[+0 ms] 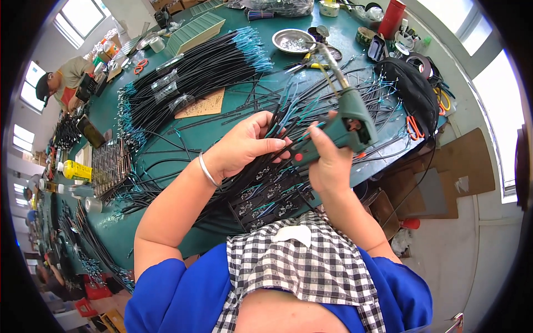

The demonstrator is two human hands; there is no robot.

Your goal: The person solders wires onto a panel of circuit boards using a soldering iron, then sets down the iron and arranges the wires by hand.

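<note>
My left hand (244, 141) is closed around several thin black cables (240, 186), thumb pressed against the fingers. Their stripped teal and blue wire ends (288, 108) fan out beyond the hand. In my right hand (331, 166) is a green soldering gun (357, 111), gripped by its handle. Its long metal tip points up and away, toward the far side of the table. The two hands are close together, with the gun's handle beside the cables. Below them, near my checked apron, lie small black circuit boards (266, 200) with wires across them.
A large tied bundle of black cables (205, 69) lies on the green table (111, 225). Behind are a metal bowl (278, 45), yellow-handled pliers (315, 66) and a red cylinder (392, 18). A black pouch (408, 91) and orange scissors (414, 127) sit right. Another person (71, 83) works far left.
</note>
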